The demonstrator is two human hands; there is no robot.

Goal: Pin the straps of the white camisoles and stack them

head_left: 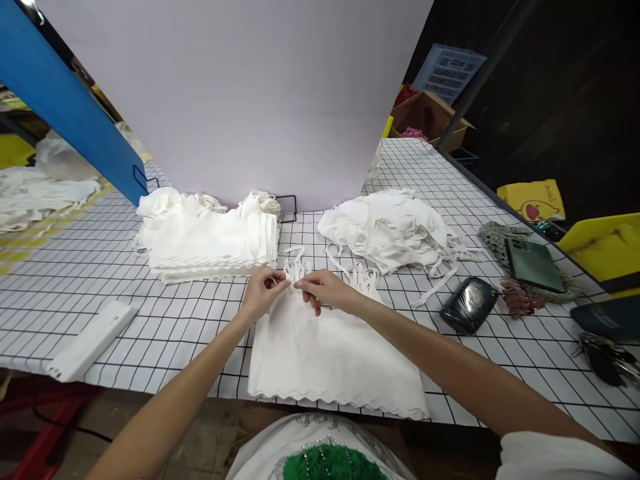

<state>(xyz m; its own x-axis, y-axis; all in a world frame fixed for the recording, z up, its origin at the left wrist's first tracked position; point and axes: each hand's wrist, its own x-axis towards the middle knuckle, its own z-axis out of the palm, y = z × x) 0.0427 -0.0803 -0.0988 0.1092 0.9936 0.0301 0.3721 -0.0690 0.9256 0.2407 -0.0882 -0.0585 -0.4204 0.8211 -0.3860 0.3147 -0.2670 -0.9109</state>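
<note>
A white cloth piece with a scalloped hem [330, 360] lies flat on the grid-patterned table [175, 320], its straps at the far end. My left hand [263, 292] and my right hand [323, 290] meet at that far end, both pinching the thin white straps [296, 270] between fingertips. A neat stack of the same white pieces [210, 240] sits just beyond my left hand. A loose heap of white pieces with trailing straps [395, 230] lies beyond my right hand.
A white plastic bar [90, 340] lies at the left. At the right are a shiny black pouch [470, 303], a green phone on a knitted bag [533, 263], keys [607, 357] and yellow items. A white backboard [240, 93] stands behind; boxes and a blue crate [447, 70] lie farther back.
</note>
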